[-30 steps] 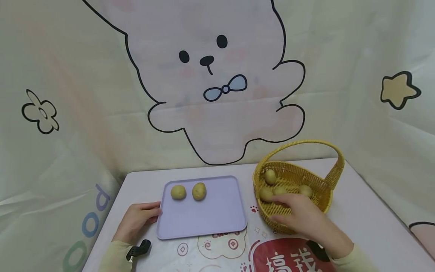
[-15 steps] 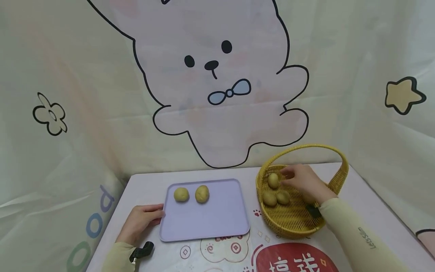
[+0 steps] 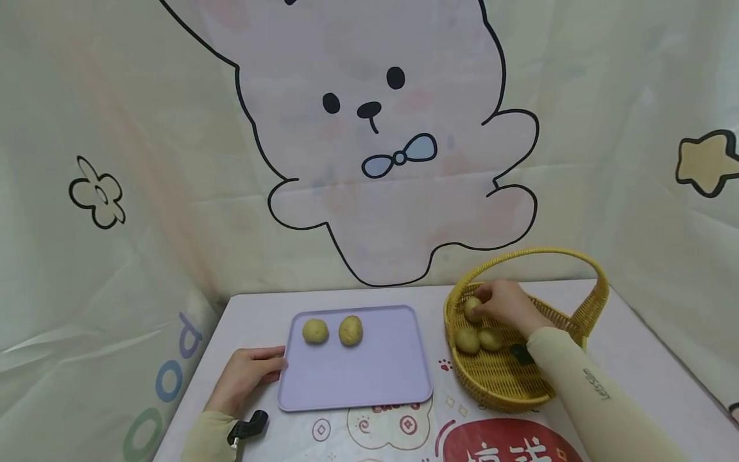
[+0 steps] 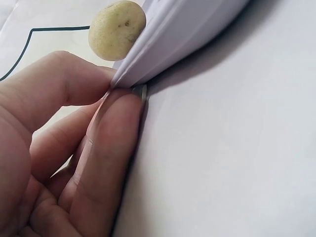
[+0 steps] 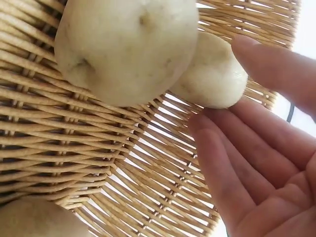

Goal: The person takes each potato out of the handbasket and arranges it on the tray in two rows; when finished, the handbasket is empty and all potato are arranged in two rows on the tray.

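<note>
My left hand (image 3: 248, 375) pinches the left rim of a pale purple tray (image 3: 358, 382) between thumb and fingers, as the left wrist view shows close up. Two potatoes (image 3: 315, 331) lie near the tray's far edge. Inside a yellow wicker basket (image 3: 499, 385), my right hand (image 3: 508, 305) is at the rearmost potato (image 3: 472, 309). In the right wrist view, thumb and fairly straight fingers lie on either side of that potato (image 5: 212, 74), fingertips at its edge, not curled round it. Nearer potatoes (image 3: 467, 341) sit beside it in the basket.
The basket's tall handle (image 3: 543, 251) arches over its rear, behind the right hand. A printed white sheet with a red patch (image 3: 508, 439) covers the front of the table. A curtain with a cartoon animal (image 3: 381, 205) hangs behind; side curtains flank the table.
My right hand has moved from the basket's front to its back, then left to the rearmost potato. My left hand stays on the tray rim. The head view has shifted slightly.
</note>
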`<state>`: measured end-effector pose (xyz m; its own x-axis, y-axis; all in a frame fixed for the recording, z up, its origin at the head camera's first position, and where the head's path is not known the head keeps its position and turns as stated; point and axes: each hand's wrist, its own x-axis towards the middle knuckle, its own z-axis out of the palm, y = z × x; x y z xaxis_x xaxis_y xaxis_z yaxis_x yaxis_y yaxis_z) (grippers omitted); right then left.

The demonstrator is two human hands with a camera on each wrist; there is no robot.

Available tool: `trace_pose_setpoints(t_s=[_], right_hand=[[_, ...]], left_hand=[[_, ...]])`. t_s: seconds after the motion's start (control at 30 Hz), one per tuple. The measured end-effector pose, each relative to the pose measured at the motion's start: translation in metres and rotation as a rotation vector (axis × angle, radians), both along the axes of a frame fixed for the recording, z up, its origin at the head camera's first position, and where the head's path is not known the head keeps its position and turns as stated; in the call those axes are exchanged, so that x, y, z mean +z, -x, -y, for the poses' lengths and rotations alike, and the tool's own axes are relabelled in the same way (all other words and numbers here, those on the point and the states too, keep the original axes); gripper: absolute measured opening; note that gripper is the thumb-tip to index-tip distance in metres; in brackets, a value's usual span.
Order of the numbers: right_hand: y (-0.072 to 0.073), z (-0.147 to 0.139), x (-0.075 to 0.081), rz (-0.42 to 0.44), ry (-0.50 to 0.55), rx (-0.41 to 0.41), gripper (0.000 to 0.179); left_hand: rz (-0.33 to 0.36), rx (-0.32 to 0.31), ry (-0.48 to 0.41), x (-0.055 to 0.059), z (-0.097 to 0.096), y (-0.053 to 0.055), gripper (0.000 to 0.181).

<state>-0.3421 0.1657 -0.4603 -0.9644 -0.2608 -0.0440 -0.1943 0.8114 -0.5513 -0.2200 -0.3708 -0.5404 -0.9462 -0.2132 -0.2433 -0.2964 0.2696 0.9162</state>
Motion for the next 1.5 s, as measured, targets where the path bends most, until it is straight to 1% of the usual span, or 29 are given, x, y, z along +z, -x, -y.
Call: trace_pose_setpoints(t_s=[0.13, 0.27, 0.37, 0.5, 0.6, 0.7, 0.77, 0.83, 0.97, 1.0, 1.07, 1.2, 1.3, 1.43, 1.5], right_hand=[[0.002, -0.001, 0.001, -0.008, -0.009, -0.011, 0.035], [0.004, -0.003, 0.002, 0.009, -0.026, -0.009, 0.030], [0.003, -0.003, 0.003, 0.036, -0.019, 0.006, 0.037], [0.000, -0.002, 0.004, 0.046, -0.017, 0.019, 0.048], [-0.002, -0.003, 0.003, 0.032, -0.024, 0.027, 0.047], [-0.009, -0.003, 0.006, 0.009, 0.001, 0.025, 0.044], [-0.017, -0.004, 0.012, 0.002, 0.046, 0.009, 0.043], [-0.028, -0.004, 0.020, -0.023, 0.082, -0.009, 0.042], [-0.054, -0.005, 0.036, -0.056, 0.107, -0.044, 0.049], [-0.061, -0.005, 0.038, -0.057, 0.112, -0.052, 0.052], [-0.077, -0.007, 0.040, -0.027, 0.145, -0.071, 0.056], [-0.107, -0.006, 0.039, 0.074, 0.310, -0.111, 0.062], [-0.126, 0.002, 0.036, 0.136, 0.435, -0.139, 0.063], [-0.140, 0.026, 0.027, 0.171, 0.563, -0.116, 0.058], [-0.144, 0.042, 0.019, 0.173, 0.615, -0.075, 0.055]], left_hand=[[-0.003, -0.003, 0.008, 0.001, -0.002, 0.000, 0.045], [-0.004, -0.007, 0.009, 0.002, -0.003, 0.000, 0.046], [-0.001, 0.000, 0.006, 0.001, -0.002, -0.001, 0.045], [0.001, 0.012, -0.011, 0.000, -0.003, -0.001, 0.045], [0.003, 0.011, -0.016, -0.001, -0.003, -0.002, 0.045], [0.006, 0.012, -0.015, -0.003, -0.001, -0.003, 0.045], [0.010, 0.005, -0.009, -0.003, 0.002, -0.004, 0.045], [0.012, 0.006, 0.000, -0.003, 0.005, -0.005, 0.046], [0.010, -0.003, 0.018, -0.002, 0.011, -0.007, 0.049], [0.006, -0.005, 0.017, -0.002, 0.012, -0.007, 0.049], [0.006, -0.008, 0.007, 0.000, 0.013, -0.007, 0.049], [0.007, -0.016, -0.001, 0.002, 0.011, -0.004, 0.048], [-0.005, -0.026, 0.003, 0.004, 0.008, -0.002, 0.047], [-0.015, -0.035, 0.004, 0.003, 0.004, 0.000, 0.046], [-0.010, -0.031, -0.001, 0.002, 0.002, 0.001, 0.046]])
